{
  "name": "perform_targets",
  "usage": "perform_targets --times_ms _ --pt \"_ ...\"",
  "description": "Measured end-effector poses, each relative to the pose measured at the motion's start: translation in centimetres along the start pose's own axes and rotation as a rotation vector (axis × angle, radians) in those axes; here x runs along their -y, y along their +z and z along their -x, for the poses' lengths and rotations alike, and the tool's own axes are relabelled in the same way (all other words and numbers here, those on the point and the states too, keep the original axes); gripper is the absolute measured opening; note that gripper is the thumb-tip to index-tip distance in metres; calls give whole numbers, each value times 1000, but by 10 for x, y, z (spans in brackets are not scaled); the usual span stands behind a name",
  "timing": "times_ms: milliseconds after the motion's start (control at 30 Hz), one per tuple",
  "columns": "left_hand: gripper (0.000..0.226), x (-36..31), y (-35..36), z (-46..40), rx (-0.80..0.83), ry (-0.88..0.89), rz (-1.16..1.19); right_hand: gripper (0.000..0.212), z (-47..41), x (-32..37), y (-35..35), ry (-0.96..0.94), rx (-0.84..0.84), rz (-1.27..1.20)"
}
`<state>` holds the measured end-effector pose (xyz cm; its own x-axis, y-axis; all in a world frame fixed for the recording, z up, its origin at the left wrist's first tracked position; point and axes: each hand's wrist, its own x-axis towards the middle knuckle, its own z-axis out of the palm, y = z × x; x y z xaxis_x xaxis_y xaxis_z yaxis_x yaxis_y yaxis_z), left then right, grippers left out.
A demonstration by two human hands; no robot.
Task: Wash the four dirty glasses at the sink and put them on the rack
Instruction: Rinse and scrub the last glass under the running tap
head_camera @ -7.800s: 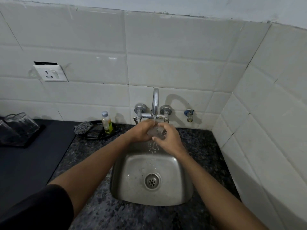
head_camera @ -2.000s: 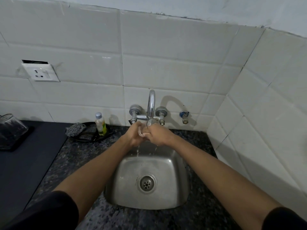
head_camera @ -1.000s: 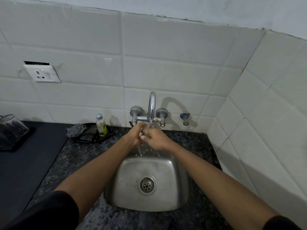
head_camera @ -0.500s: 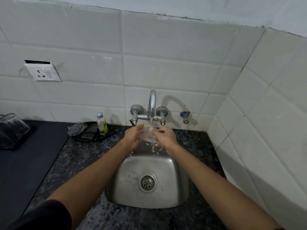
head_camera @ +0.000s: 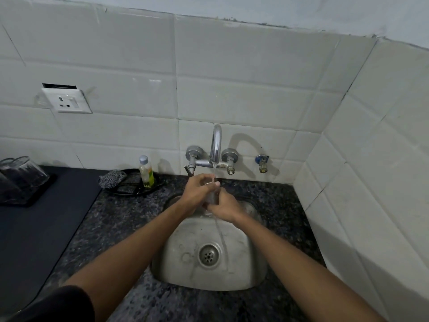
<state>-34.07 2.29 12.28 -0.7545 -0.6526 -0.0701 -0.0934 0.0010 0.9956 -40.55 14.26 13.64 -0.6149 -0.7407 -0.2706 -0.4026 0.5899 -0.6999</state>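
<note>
A clear glass (head_camera: 211,195) sits between both hands under the running tap (head_camera: 216,145), above the steel sink (head_camera: 176,259). My left hand (head_camera: 197,190) grips its upper part, fingers over the rim. My right hand (head_camera: 224,206) holds it from below and to the right. Water streams off the glass down into the basin. Most of the glass is hidden by my fingers. At the far left, upturned clear glasses (head_camera: 22,177) stand on a dark rack (head_camera: 34,198).
A small bottle of green dish soap (head_camera: 146,171) and a grey scrubber (head_camera: 111,178) lie on a black dish left of the tap. A wall socket (head_camera: 68,101) is above left. White tiled walls close in behind and on the right. A dark mat (head_camera: 34,240) covers the left counter.
My hands have come back together on the glass and turned it; the left hand now covers the top, the right sits lower. Water runs off in one stream.
</note>
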Motion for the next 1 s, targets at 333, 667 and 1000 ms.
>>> perform_targets --times_ms 333,667,1000 --pt "18 0 -9 2 0 -22 160 54 -3 -4 4 10 -85 -163" --pt "37 16 -25 -30 -454 -126 -77 68 -15 -3 1 -74 -139 -223" --pt "5 7 -26 -58 -360 -118 -490 56 -14 -14 5 -153 -211 -279"
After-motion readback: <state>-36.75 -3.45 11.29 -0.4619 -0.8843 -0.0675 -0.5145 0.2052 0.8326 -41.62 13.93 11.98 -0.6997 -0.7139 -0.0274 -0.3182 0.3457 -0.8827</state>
